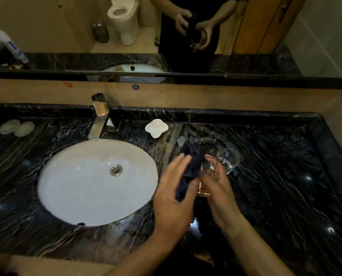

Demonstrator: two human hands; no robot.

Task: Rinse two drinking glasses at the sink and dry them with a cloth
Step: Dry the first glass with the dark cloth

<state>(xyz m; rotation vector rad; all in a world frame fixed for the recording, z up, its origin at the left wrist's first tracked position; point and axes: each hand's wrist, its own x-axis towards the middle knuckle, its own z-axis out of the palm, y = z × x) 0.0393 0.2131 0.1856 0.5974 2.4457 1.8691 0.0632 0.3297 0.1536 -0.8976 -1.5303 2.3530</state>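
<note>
Right of the sink [70,188], over the dark marble counter [285,186], I see my right hand [219,189] with its grip curled round a clear glass [208,172]. My left hand [173,193] pinches the dark cloth [191,166], one end stuffed into that glass. The second glass [228,160] lies tipped just beyond, nothing visible inside it.

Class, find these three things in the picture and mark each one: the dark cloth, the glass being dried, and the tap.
Dark cloth [193,160], head view, on the bunched upper part above the left hand.
Glass being dried [210,167], head view, on its clear side wall.
Tap [98,124], head view, on the shiny spout.
</note>
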